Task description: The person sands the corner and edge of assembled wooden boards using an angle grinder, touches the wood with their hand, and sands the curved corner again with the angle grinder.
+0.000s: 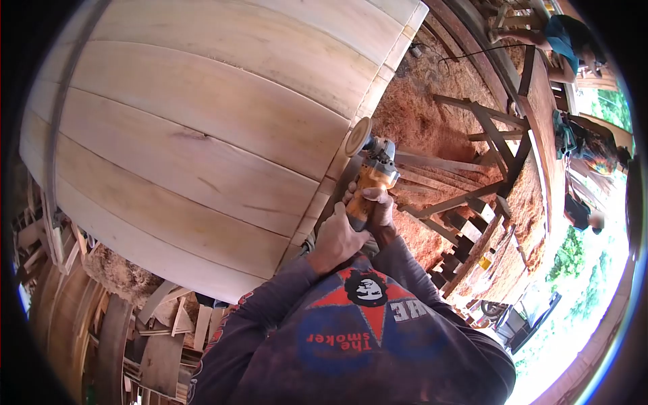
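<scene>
A yellow and black angle grinder (374,174) is held in both my hands, pointing away from my body. Its round sanding disc (358,137) stands on edge by the border of a large planked wooden panel (202,142); whether it touches the wood I cannot tell. My left hand (339,236) is closed around the rear of the grinder's body. Slightly farther forward, my right hand (381,210) grips the right side of the body. The panel's pale boards run lengthwise, crossed by a narrow end strip (368,101) near the disc.
Reddish sawdust (432,81) covers the ground right of the panel. A timber frame (496,135) and stacked wood blocks (466,236) stand there. Scrap boards (155,351) pile up at lower left. Other people, one in blue (567,40), are at the far right.
</scene>
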A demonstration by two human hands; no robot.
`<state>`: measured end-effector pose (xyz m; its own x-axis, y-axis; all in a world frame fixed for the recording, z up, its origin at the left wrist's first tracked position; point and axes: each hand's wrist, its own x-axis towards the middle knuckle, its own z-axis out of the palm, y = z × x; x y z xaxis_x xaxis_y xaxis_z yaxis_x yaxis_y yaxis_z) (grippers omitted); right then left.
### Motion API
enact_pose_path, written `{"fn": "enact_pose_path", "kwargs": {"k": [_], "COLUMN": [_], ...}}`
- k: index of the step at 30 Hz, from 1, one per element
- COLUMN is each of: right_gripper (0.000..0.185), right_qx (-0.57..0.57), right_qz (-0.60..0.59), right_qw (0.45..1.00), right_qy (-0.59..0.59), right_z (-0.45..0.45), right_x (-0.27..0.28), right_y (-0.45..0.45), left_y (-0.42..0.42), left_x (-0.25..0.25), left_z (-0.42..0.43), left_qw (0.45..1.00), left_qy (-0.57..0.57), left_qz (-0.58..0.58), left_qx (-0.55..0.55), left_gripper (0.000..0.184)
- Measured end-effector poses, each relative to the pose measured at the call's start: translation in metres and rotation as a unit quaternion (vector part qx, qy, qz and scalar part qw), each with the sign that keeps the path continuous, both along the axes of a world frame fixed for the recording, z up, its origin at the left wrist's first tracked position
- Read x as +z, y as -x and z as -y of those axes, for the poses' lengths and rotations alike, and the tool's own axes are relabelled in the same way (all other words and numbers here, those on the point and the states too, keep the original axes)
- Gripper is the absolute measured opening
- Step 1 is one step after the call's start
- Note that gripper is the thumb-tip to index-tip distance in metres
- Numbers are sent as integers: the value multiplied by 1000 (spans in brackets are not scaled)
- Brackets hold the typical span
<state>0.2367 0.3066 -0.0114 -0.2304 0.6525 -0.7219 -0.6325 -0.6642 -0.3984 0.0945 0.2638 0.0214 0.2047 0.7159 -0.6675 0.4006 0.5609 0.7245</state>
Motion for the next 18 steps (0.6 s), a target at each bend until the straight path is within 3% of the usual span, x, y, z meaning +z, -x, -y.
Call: {"fn": "enact_pose_path", "kwargs": {"k": [7, 10, 12, 14, 15, 17, 18], "right_gripper": [54, 52, 43, 37, 31, 27, 28], "right_qx": [2, 9, 33, 59, 88, 137, 164], "right_qz": [-8, 18, 97, 157, 217, 330, 386], "right_qw": [1000, 1000, 994, 985, 970, 931, 903], "right_qy": [5, -12, -26, -45, -62, -75, -90], "right_z": [-4, -6, -9, -10, -16, -20, -20], "right_x": [1, 5, 12, 17, 28, 52, 57], "right_y": [4, 9, 12, 19, 28, 41, 47], "left_y": [-2, 0, 3, 10, 16, 26, 28], "left_x": [-3, -6, -14, -29, -30, -31, -25], "left_z": [2, 3, 6, 12, 10, 7, 5], "left_qw": [1000, 1000, 1000, 985, 986, 927, 927], "left_qy": [5, 0, -5, 3, 2, 99, 100], "left_qz": [-14, -8, -8, 141, 142, 331, 333], "left_qx": [17, 28, 26, 95, 92, 146, 143], "left_gripper": [80, 84, 86, 83, 83, 81, 81]}}
